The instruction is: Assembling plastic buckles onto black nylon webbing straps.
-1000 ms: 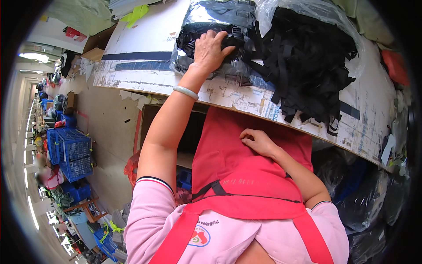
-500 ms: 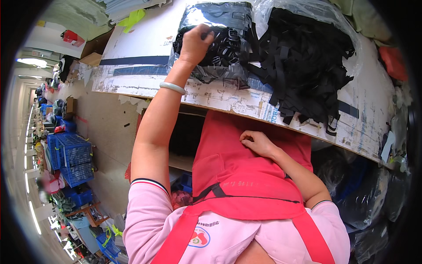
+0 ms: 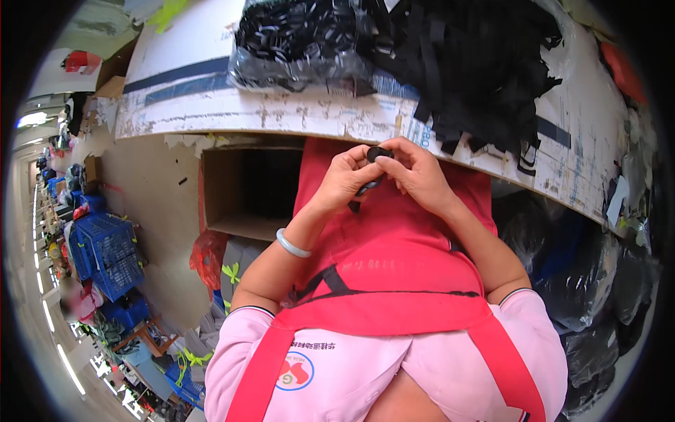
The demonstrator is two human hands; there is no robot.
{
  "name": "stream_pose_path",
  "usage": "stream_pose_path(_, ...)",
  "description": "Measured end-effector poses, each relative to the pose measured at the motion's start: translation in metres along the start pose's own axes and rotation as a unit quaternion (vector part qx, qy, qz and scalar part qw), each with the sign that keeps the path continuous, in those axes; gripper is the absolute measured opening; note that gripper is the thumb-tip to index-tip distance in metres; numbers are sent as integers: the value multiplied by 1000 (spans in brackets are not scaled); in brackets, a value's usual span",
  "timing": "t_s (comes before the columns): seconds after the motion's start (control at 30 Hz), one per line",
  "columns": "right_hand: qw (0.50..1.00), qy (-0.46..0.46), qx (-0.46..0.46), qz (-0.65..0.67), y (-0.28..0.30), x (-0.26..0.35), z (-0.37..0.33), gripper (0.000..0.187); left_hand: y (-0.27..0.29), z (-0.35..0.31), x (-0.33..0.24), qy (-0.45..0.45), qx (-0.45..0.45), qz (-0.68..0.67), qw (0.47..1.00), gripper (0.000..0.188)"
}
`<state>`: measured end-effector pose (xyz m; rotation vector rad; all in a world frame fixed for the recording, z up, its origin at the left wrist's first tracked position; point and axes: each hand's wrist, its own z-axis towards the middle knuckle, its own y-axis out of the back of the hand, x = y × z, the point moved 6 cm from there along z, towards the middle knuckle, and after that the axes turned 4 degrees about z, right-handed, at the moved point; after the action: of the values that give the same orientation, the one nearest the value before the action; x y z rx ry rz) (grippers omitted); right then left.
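Observation:
Close together at the table's near edge, my left hand [image 3: 342, 178] and my right hand [image 3: 416, 174] are pinched on a short black webbing strap [image 3: 380, 152]. Its dark end hangs below my fingers, over the red apron [image 3: 394, 239]. Whether a buckle is on the strap is hidden by the fingers. Beyond my left hand, on the table, lies an open clear plastic bag [image 3: 271, 74] full of black plastic buckles [image 3: 299, 32]. A loose heap of black webbing straps [image 3: 478, 67] is spread to the right of it.
The tabletop is worn white cardboard [image 3: 176, 116] with dark tape strips. Under it stands an open cardboard box [image 3: 249, 186], with a red plastic bag [image 3: 209, 257] beside it. Bagged dark goods [image 3: 576, 281] fill the right side. Blue crates [image 3: 109, 253] stand on the floor at left.
My left hand has come back from the buckle bag to meet my right hand, which has risen from the apron. Both now hold the black strap. The view has shifted.

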<state>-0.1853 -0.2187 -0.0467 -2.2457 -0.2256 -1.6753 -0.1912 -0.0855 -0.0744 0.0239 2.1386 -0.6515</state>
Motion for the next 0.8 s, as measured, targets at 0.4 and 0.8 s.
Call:
stream_pose_path(0.4,984,-108,112,83,-16,-21,-18,18,-3,-14,68,137,135,-474,859,21)
stream_pose_path(0.8,987,-107,115,20,-25,-7,-30,19,0,6,83,117,55,-402,907,16)
